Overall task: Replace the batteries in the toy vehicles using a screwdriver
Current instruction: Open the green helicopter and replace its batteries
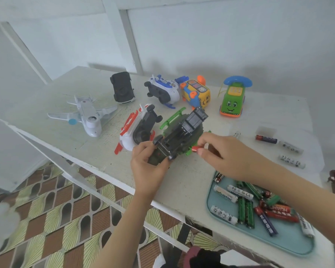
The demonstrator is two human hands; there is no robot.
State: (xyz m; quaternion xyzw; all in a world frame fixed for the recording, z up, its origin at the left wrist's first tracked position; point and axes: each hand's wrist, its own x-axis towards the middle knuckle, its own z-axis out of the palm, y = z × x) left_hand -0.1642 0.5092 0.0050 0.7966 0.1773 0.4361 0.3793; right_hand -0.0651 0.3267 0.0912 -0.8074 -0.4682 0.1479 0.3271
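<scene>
Near the middle of the frame, a dark green toy vehicle (pixel 180 136) is turned over, with its black bottom facing up. The left hand (pixel 145 167) grips the near end of it, with fingers curled round it. Just to the right, the right hand (pixel 220 155) pinches a small red battery (pixel 195 148) in its fingertips, right beside the toy.

Both are over a white table (pixel 191 180). At the lower right, a blue tray (pixel 290 246) holds a pile of batteries (pixel 246 209) in green, red and white. More loose batteries (pixel 290 161) lie at the right on the table.

Other toys sit further up: a red and white toy (pixel 137 128) just left of the green one, a white plane (pixel 87 117) at the left, a black car (pixel 122 88), a blue and white toy (pixel 162 91), a yellow bus (pixel 197 95) and a green car with a face (pixel 233 99).
</scene>
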